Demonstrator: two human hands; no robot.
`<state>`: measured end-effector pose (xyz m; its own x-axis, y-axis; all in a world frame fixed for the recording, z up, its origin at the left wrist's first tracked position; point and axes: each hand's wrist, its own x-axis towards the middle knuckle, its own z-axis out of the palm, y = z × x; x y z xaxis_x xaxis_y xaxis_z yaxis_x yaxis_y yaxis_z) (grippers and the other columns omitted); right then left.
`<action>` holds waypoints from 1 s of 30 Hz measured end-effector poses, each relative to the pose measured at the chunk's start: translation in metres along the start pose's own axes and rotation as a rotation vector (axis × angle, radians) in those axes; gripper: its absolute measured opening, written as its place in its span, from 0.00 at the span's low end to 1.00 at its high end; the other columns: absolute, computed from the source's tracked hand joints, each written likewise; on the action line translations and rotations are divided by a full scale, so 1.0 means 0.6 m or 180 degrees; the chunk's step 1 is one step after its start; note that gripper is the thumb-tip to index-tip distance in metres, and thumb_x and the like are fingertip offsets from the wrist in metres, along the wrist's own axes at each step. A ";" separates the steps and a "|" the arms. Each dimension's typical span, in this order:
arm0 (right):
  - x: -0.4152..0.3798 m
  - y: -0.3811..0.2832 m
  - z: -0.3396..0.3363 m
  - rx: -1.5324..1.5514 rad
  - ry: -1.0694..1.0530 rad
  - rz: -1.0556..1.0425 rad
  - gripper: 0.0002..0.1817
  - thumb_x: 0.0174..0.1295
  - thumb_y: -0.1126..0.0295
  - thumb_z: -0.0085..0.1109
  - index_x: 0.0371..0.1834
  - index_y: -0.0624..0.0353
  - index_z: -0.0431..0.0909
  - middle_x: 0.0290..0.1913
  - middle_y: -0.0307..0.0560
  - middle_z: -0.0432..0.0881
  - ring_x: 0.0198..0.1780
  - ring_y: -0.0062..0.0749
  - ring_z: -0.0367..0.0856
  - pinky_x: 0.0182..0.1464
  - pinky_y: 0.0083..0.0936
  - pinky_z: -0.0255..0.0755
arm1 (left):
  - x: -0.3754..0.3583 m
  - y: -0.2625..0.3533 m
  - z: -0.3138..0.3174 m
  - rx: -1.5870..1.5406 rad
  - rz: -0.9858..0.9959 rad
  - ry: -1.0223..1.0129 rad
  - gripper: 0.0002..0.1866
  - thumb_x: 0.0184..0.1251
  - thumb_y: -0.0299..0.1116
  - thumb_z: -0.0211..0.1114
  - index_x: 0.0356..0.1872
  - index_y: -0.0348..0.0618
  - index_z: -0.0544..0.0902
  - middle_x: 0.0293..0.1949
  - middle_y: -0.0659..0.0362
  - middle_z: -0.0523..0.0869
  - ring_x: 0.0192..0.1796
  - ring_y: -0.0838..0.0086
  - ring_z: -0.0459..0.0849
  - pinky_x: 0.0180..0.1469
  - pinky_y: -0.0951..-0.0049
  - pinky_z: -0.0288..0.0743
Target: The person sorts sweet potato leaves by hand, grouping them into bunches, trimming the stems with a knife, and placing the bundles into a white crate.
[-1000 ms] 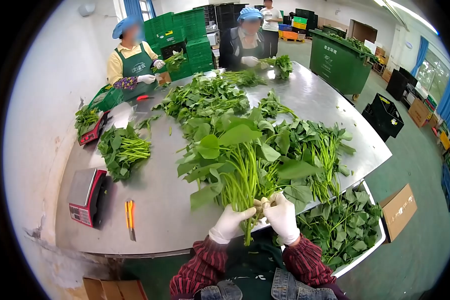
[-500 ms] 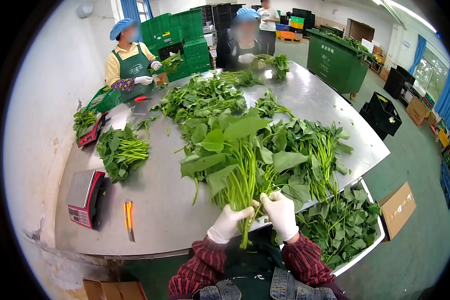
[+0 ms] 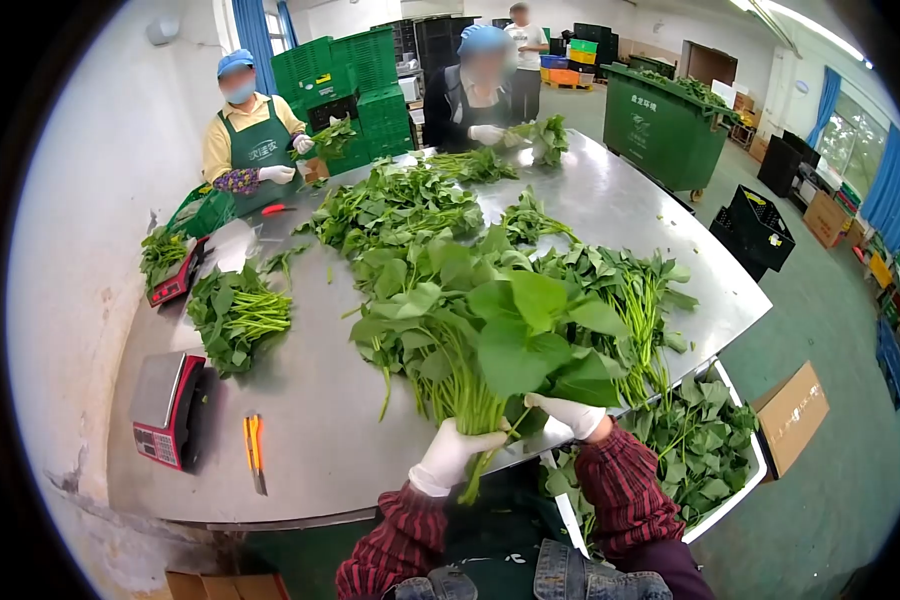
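Note:
My left hand, in a white glove, is wrapped round the stems of a bunch of leafy greens at the table's front edge. Just right of it, my right hand, also gloved, is closed in a pinch near a stem; large leaves partly hide what it grips. More loose greens lie in a heap beyond the bunch, and another pile lies to the right. A separate bundle rests on the left of the metal table.
An orange cutter and a red-sided scale are on the left, with a second scale behind. A white bin of greens stands below the right edge. Two co-workers handle greens across the table.
The large leaves beside the bunch have swung right, towards my right hand, which has turned and moved slightly right. The bunch remains in my left hand. The camera view has shifted slightly.

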<state>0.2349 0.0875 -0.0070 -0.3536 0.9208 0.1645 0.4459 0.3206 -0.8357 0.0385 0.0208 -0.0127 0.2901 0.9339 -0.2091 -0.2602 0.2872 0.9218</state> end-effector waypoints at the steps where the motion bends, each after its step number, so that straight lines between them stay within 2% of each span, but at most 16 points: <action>1: -0.001 0.027 -0.002 -0.0010 0.0009 0.0010 0.21 0.51 0.69 0.64 0.50 0.61 0.75 0.43 0.45 0.80 0.44 0.33 0.78 0.50 0.28 0.72 | -0.002 0.003 0.002 -0.0216 -0.0021 0.0015 0.10 0.55 0.24 0.68 0.39 0.37 0.81 0.28 0.63 0.81 0.28 0.80 0.76 0.31 0.80 0.68; 4: -0.018 0.068 -0.001 0.0796 0.0037 -0.0534 0.22 0.53 0.70 0.63 0.53 0.60 0.73 0.48 0.47 0.79 0.47 0.35 0.77 0.49 0.30 0.72 | -0.003 0.009 0.007 -0.0124 0.0081 0.0006 0.11 0.54 0.27 0.69 0.39 0.37 0.81 0.29 0.64 0.81 0.29 0.80 0.76 0.33 0.81 0.68; 6: -0.030 0.050 -0.002 0.2219 0.0208 -0.0616 0.25 0.55 0.70 0.62 0.57 0.62 0.70 0.53 0.48 0.76 0.50 0.34 0.76 0.52 0.30 0.71 | -0.001 0.008 0.010 -0.0140 0.0052 -0.0051 0.11 0.54 0.27 0.68 0.38 0.37 0.81 0.29 0.64 0.81 0.30 0.80 0.76 0.33 0.81 0.68; 8: -0.031 0.029 0.012 0.2102 0.0229 0.0038 0.25 0.58 0.70 0.61 0.59 0.62 0.67 0.57 0.50 0.73 0.53 0.33 0.75 0.54 0.30 0.71 | -0.002 0.010 0.016 -0.0152 -0.0061 0.0036 0.11 0.54 0.25 0.68 0.39 0.38 0.81 0.31 0.65 0.81 0.31 0.81 0.77 0.35 0.81 0.69; 10: -0.039 0.022 0.025 0.1763 0.0688 -0.0808 0.21 0.56 0.72 0.61 0.54 0.61 0.70 0.50 0.51 0.76 0.49 0.37 0.77 0.49 0.32 0.73 | -0.003 0.010 0.020 -0.0235 -0.0129 -0.0012 0.10 0.55 0.26 0.68 0.38 0.38 0.81 0.31 0.64 0.81 0.31 0.81 0.77 0.35 0.81 0.69; 12: -0.011 0.029 -0.005 -0.1359 0.2071 -0.1007 0.15 0.48 0.78 0.59 0.41 0.59 0.74 0.30 0.50 0.77 0.29 0.44 0.79 0.31 0.31 0.74 | -0.006 0.010 0.021 -0.0311 -0.0200 -0.0053 0.10 0.55 0.27 0.68 0.38 0.38 0.81 0.31 0.64 0.81 0.31 0.81 0.77 0.34 0.81 0.69; 14: -0.021 0.044 -0.060 -0.0536 0.2902 -0.0507 0.10 0.50 0.78 0.58 0.37 0.59 0.75 0.28 0.47 0.77 0.27 0.34 0.79 0.28 0.26 0.73 | -0.010 0.009 0.019 -0.0351 -0.0276 -0.0147 0.10 0.56 0.28 0.68 0.38 0.38 0.81 0.31 0.64 0.81 0.30 0.81 0.77 0.33 0.82 0.69; 15: -0.028 0.050 -0.094 -0.1441 0.3355 -0.0659 0.08 0.53 0.76 0.59 0.37 0.59 0.75 0.29 0.44 0.77 0.25 0.30 0.77 0.27 0.24 0.72 | -0.009 0.006 0.015 -0.0265 -0.0213 -0.0073 0.10 0.56 0.28 0.68 0.38 0.38 0.80 0.32 0.63 0.82 0.31 0.80 0.78 0.34 0.81 0.70; 16: -0.049 0.140 -0.110 -0.0453 0.3474 -0.0837 0.04 0.58 0.73 0.58 0.35 0.58 0.74 0.28 0.39 0.77 0.22 0.26 0.74 0.25 0.22 0.71 | -0.008 0.003 0.013 -0.0266 -0.0222 -0.0065 0.10 0.56 0.28 0.68 0.38 0.38 0.80 0.32 0.63 0.82 0.31 0.80 0.78 0.34 0.81 0.70; 17: -0.065 0.042 -0.126 0.1641 0.3627 0.0184 0.03 0.61 0.70 0.56 0.32 0.56 0.73 0.27 0.36 0.77 0.20 0.19 0.70 0.22 0.19 0.66 | -0.005 0.000 0.011 -0.0164 -0.0077 0.0001 0.11 0.57 0.28 0.67 0.40 0.37 0.80 0.33 0.62 0.82 0.33 0.78 0.80 0.36 0.80 0.73; 18: -0.081 0.021 -0.145 0.1310 0.3868 0.0765 0.04 0.61 0.68 0.56 0.32 0.56 0.73 0.25 0.35 0.76 0.19 0.16 0.68 0.21 0.15 0.62 | -0.003 0.000 0.011 -0.0064 0.0076 0.0064 0.11 0.58 0.27 0.67 0.41 0.36 0.79 0.35 0.60 0.83 0.35 0.76 0.81 0.38 0.78 0.75; 21: -0.157 0.162 -0.191 0.0384 0.3571 0.2262 0.13 0.60 0.61 0.59 0.26 0.58 0.71 0.16 0.33 0.70 0.14 0.15 0.65 0.18 0.12 0.59 | -0.007 0.024 0.023 -0.0535 0.0164 -0.0098 0.13 0.60 0.26 0.64 0.45 0.35 0.76 0.42 0.54 0.82 0.37 0.68 0.84 0.43 0.70 0.80; 22: -0.195 0.185 -0.177 0.0956 0.3670 0.2055 0.18 0.60 0.56 0.59 0.24 0.59 0.72 0.15 0.34 0.72 0.13 0.18 0.65 0.20 0.19 0.64 | -0.010 0.031 0.023 -0.0514 0.0089 -0.0210 0.14 0.61 0.27 0.63 0.46 0.35 0.74 0.44 0.52 0.82 0.36 0.65 0.84 0.44 0.68 0.80; 24: -0.244 0.228 -0.178 -0.1603 0.2823 0.2762 0.24 0.60 0.55 0.61 0.16 0.64 0.71 0.11 0.41 0.71 0.12 0.25 0.70 0.16 0.26 0.64 | -0.011 0.031 0.013 -0.0415 0.0006 -0.0179 0.16 0.61 0.27 0.63 0.49 0.34 0.73 0.42 0.51 0.83 0.32 0.68 0.83 0.40 0.71 0.79; 26: -0.280 0.265 -0.153 -0.1755 0.2764 0.2288 0.24 0.61 0.57 0.60 0.16 0.66 0.70 0.10 0.44 0.70 0.11 0.26 0.71 0.13 0.24 0.62 | -0.001 0.016 -0.005 -0.0209 0.0322 -0.0220 0.17 0.60 0.27 0.64 0.49 0.34 0.73 0.37 0.52 0.84 0.28 0.72 0.81 0.34 0.73 0.77; 30: -0.244 0.199 -0.111 -0.0069 0.2755 0.2252 0.22 0.62 0.59 0.57 0.16 0.65 0.70 0.12 0.44 0.71 0.11 0.26 0.72 0.15 0.25 0.65 | -0.018 0.054 -0.004 -0.0224 0.1136 0.0577 0.08 0.56 0.20 0.62 0.37 0.36 0.78 0.30 0.59 0.82 0.27 0.75 0.78 0.34 0.76 0.73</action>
<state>0.3946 0.0055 -0.0960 0.6732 0.7389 -0.0283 0.3373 -0.3408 -0.8776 0.0247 0.0203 0.0190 0.0047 0.9982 0.0601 -0.3793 -0.0538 0.9237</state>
